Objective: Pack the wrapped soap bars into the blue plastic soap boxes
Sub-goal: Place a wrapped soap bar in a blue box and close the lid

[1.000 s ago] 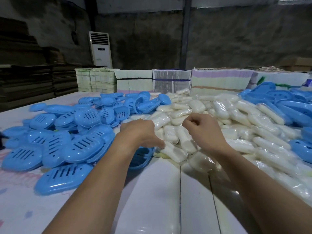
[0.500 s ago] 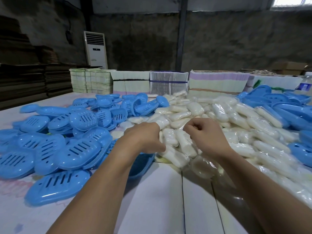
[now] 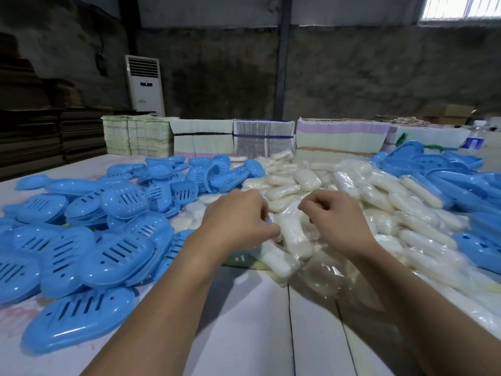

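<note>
A heap of wrapped white soap bars (image 3: 306,180) covers the middle and right of the table. Blue plastic soap boxes (image 3: 113,248) lie piled on the left, with more blue boxes (image 3: 455,183) on the right. My left hand (image 3: 238,221) is curled at the near edge of the soap heap, gripping a blue soap box (image 3: 238,258) whose rim shows under the wrist and at the fingertips. My right hand (image 3: 336,223) hovers over the soap with fingers curled, nothing visible in them. One wrapped soap bar (image 3: 294,237) lies between the two hands.
Bundled stacks of flat cartons (image 3: 260,142) line the far table edge. A standing air conditioner (image 3: 145,85) is by the back wall, with dark cardboard stacks (image 3: 35,137) on the left. Bare white tabletop (image 3: 244,321) lies under my forearms.
Both hands stay curled at the near edge of the soap heap and have edged slightly forward. The camera has tilted a little upward.
</note>
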### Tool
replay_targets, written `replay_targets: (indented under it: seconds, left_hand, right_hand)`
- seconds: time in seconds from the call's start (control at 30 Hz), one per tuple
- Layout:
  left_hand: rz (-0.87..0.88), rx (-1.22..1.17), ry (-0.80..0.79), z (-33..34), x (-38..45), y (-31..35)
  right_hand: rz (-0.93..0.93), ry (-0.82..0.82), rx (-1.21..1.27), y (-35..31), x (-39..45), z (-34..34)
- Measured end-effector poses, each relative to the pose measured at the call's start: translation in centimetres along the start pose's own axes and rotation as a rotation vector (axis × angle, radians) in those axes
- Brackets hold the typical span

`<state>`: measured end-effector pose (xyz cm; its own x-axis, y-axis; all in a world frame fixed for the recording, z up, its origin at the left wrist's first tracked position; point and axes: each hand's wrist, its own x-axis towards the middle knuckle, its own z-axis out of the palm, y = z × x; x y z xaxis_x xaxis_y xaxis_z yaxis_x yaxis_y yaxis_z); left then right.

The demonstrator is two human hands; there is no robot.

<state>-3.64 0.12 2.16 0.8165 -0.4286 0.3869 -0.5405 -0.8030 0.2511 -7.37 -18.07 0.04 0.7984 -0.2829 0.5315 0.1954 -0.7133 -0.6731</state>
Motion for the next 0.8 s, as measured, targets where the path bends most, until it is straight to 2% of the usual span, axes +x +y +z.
replay_targets:
  seconds: [0.07,0.17,0.27,0.37,0.53,0.63,0.73,0.8]
  left_hand:
    - [0.114,-0.059,0.020,0.4,-0.2,0.8]
    - [0.358,-0.106,-0.108,1.8,-0.6,2.6]
    - [0.484,-0.082,-0.143,3.4,-0.4,3.4]
    - [0.419,-0.098,-0.272,3.6,-0.2,2.8]
    - [0.370,-0.241,-0.462,2.7,0.0,0.9]
    - [0.352,-0.273,-0.403,2.8,0.3,0.5]
    - [0.263,-0.397,-0.323,3.0,0.6,0.3]
    - [0.203,-0.442,-0.313,3.3,0.8,0.0]
  right_hand:
    - [0.012,0.016,-0.006,0.1,0.2,-0.5]
    - [0.032,0.017,-0.016,0.4,0.7,-1.5]
    - [0.040,-0.076,-0.099,0.9,0.8,-2.3]
    - [0.062,-0.101,-0.217,1.5,0.9,-3.1]
    - [0.127,0.014,-0.381,2.6,1.7,-4.5]
    - [0.138,-0.059,-0.533,3.1,1.8,-4.2]
    - [0.155,-0.223,-0.732,3.5,1.7,-3.5]
    - [0.203,-0.315,-0.778,3.8,1.8,-3.0]
